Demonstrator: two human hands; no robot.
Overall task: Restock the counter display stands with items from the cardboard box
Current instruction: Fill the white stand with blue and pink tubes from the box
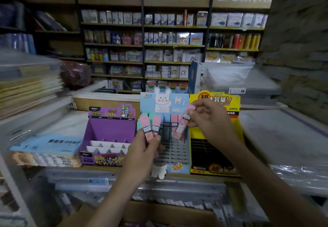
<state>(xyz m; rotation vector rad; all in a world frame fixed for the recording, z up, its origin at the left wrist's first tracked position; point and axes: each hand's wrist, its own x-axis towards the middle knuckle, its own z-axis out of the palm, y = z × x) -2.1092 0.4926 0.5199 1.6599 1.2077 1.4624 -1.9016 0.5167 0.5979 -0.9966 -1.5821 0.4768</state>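
- Progress judged as early, with most slots across the three stands unfilled.
- Left of centre: purple display stand (110,134) on the table (124,169), tiered white dividers bare, no stock visible in any slot; probably yet to be filled.
- Lower centre, slightly left: left hand (142,148) clenched round a fanned bunch of slim packs (147,124), pink and mint green, labels towards the camera. Held up just in front of the blue stand's left edge, not yet slotted.
- Centre: blue bunny display stand (170,102), only its back row partly filled with upright pink and blue packs (173,120). Grey slotted rows in front of that row bare.
- Centre, slightly right: right hand (211,120) pinching a single pink pack (182,126) between thumb and fingertips, tilted, lower end down at the right side of the back row. Seated in a slot or only near one: cannot tell.
- Right of centre: yellow display stand (214,100), black insert bare as far as visible, partly hidden behind the right forearm.
- Bottom centre: cardboard box (159,210), only part of its brown rim and flap in view, contents blurred. Amount of stock remaining impossible to judge.
- Left to do, by this reckoning: the pack in the right hand, the bunch in the left, the blue stand's front rows, then likely the purple and yellow stands.
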